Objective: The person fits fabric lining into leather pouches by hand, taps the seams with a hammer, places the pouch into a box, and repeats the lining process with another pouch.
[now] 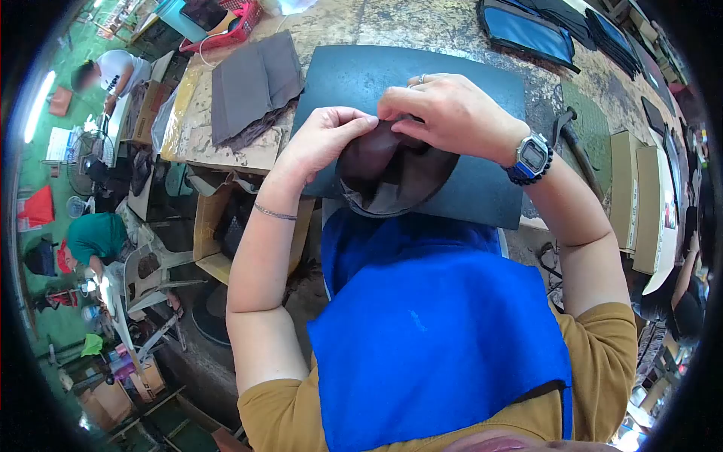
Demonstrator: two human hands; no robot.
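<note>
A dark brown pouch-like piece (369, 169) hangs open between my hands, over the near part of a dark flat board (467, 192). My left hand (327, 139) pinches its upper left edge between thumb and fingers. On the upper right edge, close to the left fingertips, my right hand (448, 113) has its fingers closed on the same piece. The right fingertips are partly hidden behind the hand and the material.
Stacked brown pieces (256, 83) lie left of the board. A hammer (580, 151) and cardboard strips (626, 192) are at the right, blue-and-black pouches (527, 34) at the back. A cardboard box (211, 233) stands below left. Two people (94, 237) sit far left.
</note>
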